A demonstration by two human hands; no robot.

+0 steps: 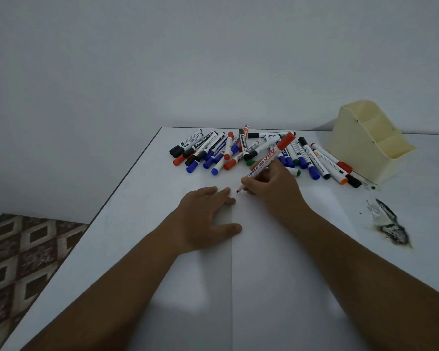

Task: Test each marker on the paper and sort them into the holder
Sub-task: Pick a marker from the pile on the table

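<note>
My right hand (273,188) grips a red marker (269,159) like a pen, its bare tip down on the white paper (276,262) and its cap stuck on the raised back end. My left hand (205,219) lies flat on the paper's left part, fingers spread, just left of the tip. A pile of capped markers (251,153) in black, blue, red and green lies beyond my hands. The cream plastic holder (365,143) with stepped compartments stands at the back right, and I see no markers in it.
The white table (142,198) has its left edge running diagonally, with a patterned floor (23,262) below. A dark scorched patch (388,224) marks the table at the right. A plain wall rises right behind the table.
</note>
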